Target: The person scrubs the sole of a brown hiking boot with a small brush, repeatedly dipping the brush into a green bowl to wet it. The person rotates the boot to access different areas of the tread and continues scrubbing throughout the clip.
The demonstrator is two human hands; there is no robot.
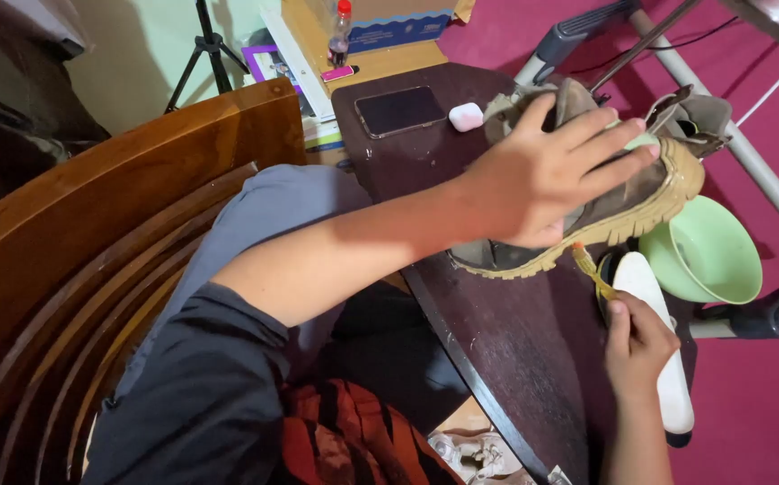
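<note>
We look down at our own two bare hands at a dark brown table [506, 350]. Our left hand [547, 171] lies spread, palm down, fingers fanned across the upper of an olive-brown boot [628, 202], pressing it onto the tabletop. The boot lies on its side with its thick, pale tan tread sole facing us.

Our right hand [637, 346] is closed in a pinch around a small yellow-handled brush [590, 267], whose tip touches the edge of the sole. Just beside that hand lies a white insole [655, 337], hanging partly over the table's far edge.

A pale green bowl [708, 256] sits just beyond the boot, off the table edge, above a magenta floor [758, 404]. Further up the table rest a dark phone [400, 110], lying flat, and a small white earbud case [466, 117] just beside it. A curved wooden chair [93, 269] stands at our left. Grey metal legs [749, 153] of a frame cross near the boot.
</note>
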